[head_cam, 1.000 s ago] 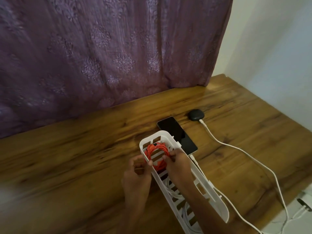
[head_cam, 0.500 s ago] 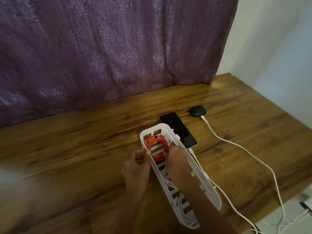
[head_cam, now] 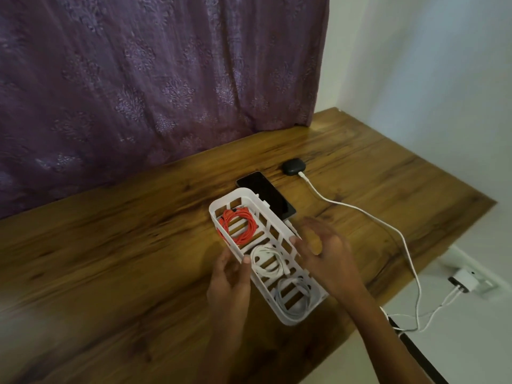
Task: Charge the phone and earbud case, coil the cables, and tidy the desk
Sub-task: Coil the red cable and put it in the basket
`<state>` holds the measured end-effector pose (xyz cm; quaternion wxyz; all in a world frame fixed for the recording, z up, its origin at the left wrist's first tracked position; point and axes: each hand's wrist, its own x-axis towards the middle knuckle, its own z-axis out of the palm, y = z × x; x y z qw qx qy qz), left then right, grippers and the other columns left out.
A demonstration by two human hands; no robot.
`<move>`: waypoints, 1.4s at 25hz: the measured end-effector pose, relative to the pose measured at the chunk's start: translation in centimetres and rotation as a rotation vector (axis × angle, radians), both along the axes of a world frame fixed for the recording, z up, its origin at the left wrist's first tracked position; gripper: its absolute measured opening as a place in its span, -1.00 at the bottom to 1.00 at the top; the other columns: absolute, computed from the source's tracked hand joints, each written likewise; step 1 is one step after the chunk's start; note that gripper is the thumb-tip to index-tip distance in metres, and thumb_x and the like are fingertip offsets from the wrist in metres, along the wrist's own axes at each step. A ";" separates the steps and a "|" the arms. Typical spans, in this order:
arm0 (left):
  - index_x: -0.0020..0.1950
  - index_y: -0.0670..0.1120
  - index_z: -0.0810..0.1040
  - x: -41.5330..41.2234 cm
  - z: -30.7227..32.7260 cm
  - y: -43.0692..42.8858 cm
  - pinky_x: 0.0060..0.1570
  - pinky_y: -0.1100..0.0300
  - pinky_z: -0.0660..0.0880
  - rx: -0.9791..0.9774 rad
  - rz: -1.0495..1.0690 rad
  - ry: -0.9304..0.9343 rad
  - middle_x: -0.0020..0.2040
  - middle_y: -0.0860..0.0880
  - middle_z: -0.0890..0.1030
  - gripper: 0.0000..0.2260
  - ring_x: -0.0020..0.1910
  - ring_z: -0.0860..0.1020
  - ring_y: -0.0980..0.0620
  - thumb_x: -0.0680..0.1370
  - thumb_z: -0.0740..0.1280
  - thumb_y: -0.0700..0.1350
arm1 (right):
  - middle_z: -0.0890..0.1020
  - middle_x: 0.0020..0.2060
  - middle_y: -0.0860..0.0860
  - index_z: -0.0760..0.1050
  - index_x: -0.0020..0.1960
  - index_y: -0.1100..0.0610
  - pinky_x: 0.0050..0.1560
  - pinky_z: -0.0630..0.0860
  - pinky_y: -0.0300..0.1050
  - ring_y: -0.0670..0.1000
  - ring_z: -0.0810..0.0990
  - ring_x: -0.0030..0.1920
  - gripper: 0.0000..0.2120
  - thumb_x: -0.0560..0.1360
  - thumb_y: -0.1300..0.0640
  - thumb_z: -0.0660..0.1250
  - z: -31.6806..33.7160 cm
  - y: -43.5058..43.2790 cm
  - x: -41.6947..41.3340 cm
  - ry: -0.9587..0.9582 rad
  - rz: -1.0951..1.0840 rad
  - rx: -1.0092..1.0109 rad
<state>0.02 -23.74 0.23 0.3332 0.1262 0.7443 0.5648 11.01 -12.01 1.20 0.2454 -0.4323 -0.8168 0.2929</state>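
Pinching basket (head_cam: 238, 192) wall: left hand (head_cam: 230, 284), lower centre.
Right hand (head_cam: 324, 253): fingers spread, just beside basket.
Inside basket: orange cable (head_cam: 241, 225).

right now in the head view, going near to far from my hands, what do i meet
in the basket: grey cable coil → white cable coil → orange cable coil; past it: earbud case → curtain

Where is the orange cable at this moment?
In the head view, the orange cable lies coiled in the far end of the white basket, left of the phone and beyond the white coiled cable.
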 end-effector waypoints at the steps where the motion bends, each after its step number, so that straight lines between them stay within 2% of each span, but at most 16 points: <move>1: 0.44 0.11 0.21 0.7 0.1 -0.4 -0.05 0.20 0.38 0.024 -0.038 -0.044 0.16 0.12 0.43 -0.50 0.04 0.41 0.14 0.52 0.26 0.02 | 0.50 0.24 -0.12 0.43 0.30 0.04 0.11 0.32 -0.39 -0.24 0.42 0.20 -0.59 0.49 -0.03 0.31 -0.2 -0.5 0.9 0.017 -0.017 -0.056; 3: 0.48 0.17 0.04 1.7 0.5 -0.9 0.08 0.15 0.35 0.076 -0.104 -0.114 0.29 0.11 0.38 -0.43 0.14 0.39 0.10 0.54 0.22 0.02 | 0.51 0.05 -0.24 0.42 0.28 -0.01 -0.14 0.37 -0.59 -0.43 0.44 -0.06 -0.63 0.49 0.02 0.32 -0.6 -1.6 1.8 0.103 -0.040 -0.226; 4: 0.49 0.17 -0.02 2.2 0.4 -1.0 0.10 0.17 0.34 0.096 -0.141 -0.136 0.34 0.10 0.34 -0.42 0.18 0.37 0.10 0.55 0.19 0.00 | 0.50 -0.03 -0.26 0.41 0.25 -0.04 -0.28 0.39 -0.59 -0.43 0.45 -0.16 -0.67 0.50 0.04 0.31 -1.0 -2.2 2.0 0.166 -0.065 -0.330; 6: 0.50 0.15 -0.05 2.8 0.0 -1.2 0.02 0.30 0.39 0.135 -0.184 -0.167 0.35 0.10 0.32 -0.43 0.15 0.38 0.15 0.58 0.16 -0.05 | 0.54 -0.08 -0.24 0.43 0.19 -0.06 -0.34 0.46 -0.49 -0.29 0.55 -0.13 -0.75 0.52 0.09 0.28 -2.1 -3.0 2.2 0.292 -0.115 -0.471; 8: 0.50 0.13 -0.02 3.1 -0.7 -1.1 -0.09 0.34 0.40 0.163 -0.213 -0.168 0.34 0.08 0.34 -0.43 0.08 0.41 0.18 0.58 0.17 -0.12 | 0.59 -0.06 -0.20 0.47 0.19 -0.02 -0.27 0.53 -0.39 -0.15 0.61 -0.04 -0.77 0.55 0.12 0.22 -2.9 -3.4 2.2 0.365 -0.144 -0.527; 12: 0.49 0.16 0.07 3.0 -1.2 -1.2 -0.15 0.33 0.47 0.186 -0.214 -0.166 0.29 0.09 0.44 -0.43 0.04 0.48 0.20 0.57 0.21 -0.19 | 0.64 -0.09 -0.17 0.52 0.17 0.06 -0.21 0.54 -0.38 -0.23 0.63 -0.11 -0.76 0.58 0.18 0.14 -2.6 -3.6 2.4 0.434 -0.145 -0.532; 16: 0.47 0.18 0.12 2.7 0.0 -0.7 -0.28 0.43 0.51 0.258 -0.229 -0.114 0.26 0.11 0.49 -0.43 0.11 0.51 0.17 0.55 0.25 -0.16 | 0.66 -0.04 -0.08 0.54 0.12 0.00 -0.02 0.54 -0.19 -0.10 0.62 -0.02 -0.77 0.58 0.17 0.16 -0.8 -2.7 2.6 0.485 -0.149 -0.522; 18: 0.45 0.22 0.14 2.5 1.2 0.2 -0.18 0.40 0.52 0.301 -0.273 -0.082 0.28 0.14 0.49 -0.44 0.18 0.50 0.15 0.54 0.27 -0.13 | 0.65 -0.06 -0.07 0.55 0.10 0.02 -0.04 0.51 -0.24 -0.15 0.60 -0.04 -0.78 0.58 0.16 0.17 0.8 -1.7 2.9 0.523 -0.152 -0.493; 20: 0.45 0.23 0.14 2.5 2.4 2.0 -0.02 0.29 0.51 0.343 -0.328 -0.059 0.31 0.14 0.48 -0.44 0.24 0.48 0.13 0.54 0.28 -0.11 | 0.65 -0.04 -0.04 0.56 0.10 0.06 -0.02 0.52 -0.13 -0.07 0.60 -0.02 -0.78 0.58 0.15 0.17 2.4 -0.3 3.4 0.564 -0.161 -0.476; 23: 0.46 0.20 0.14 2.9 4.2 5.9 0.15 0.12 0.49 0.384 -0.388 -0.019 0.34 0.09 0.45 -0.42 0.26 0.47 0.08 0.53 0.30 -0.12 | 0.63 -0.03 -0.02 0.53 0.12 0.10 -0.15 0.50 -0.19 -0.04 0.60 -0.06 -0.79 0.57 0.15 0.17 4.7 2.8 4.6 0.635 -0.215 -0.443; 27: 0.45 0.17 0.18 4.5 5.9 13.0 0.18 0.08 0.50 0.426 -0.475 0.062 0.30 0.10 0.50 -0.43 0.22 0.50 0.10 0.51 0.33 -0.09 | 0.62 -0.11 -0.05 0.53 0.07 0.16 -0.24 0.49 -0.24 -0.06 0.59 -0.15 -0.84 0.55 0.17 0.22 6.7 8.7 6.6 0.702 -0.349 -0.329; 32: 0.46 0.15 0.16 8.2 5.9 25.3 0.18 0.00 0.51 0.382 -0.537 0.066 0.33 0.05 0.47 -0.42 0.24 0.50 0.01 0.50 0.33 -0.05 | 0.65 -0.12 0.02 0.58 0.01 0.13 -0.09 0.59 0.00 0.07 0.62 -0.13 -0.85 0.54 0.18 0.25 7.3 19.8 10.5 0.712 -0.456 -0.228; 35: 0.47 0.11 0.17 10.3 5.0 32.0 0.21 -0.03 0.49 0.370 -0.530 0.047 0.35 0.00 0.45 -0.41 0.28 0.47 -0.03 0.50 0.34 -0.09 | 0.64 -0.12 -0.03 0.58 -0.01 0.08 -0.18 0.58 -0.15 -0.01 0.63 -0.18 -0.87 0.54 0.19 0.26 6.4 26.1 12.1 0.716 -0.505 -0.218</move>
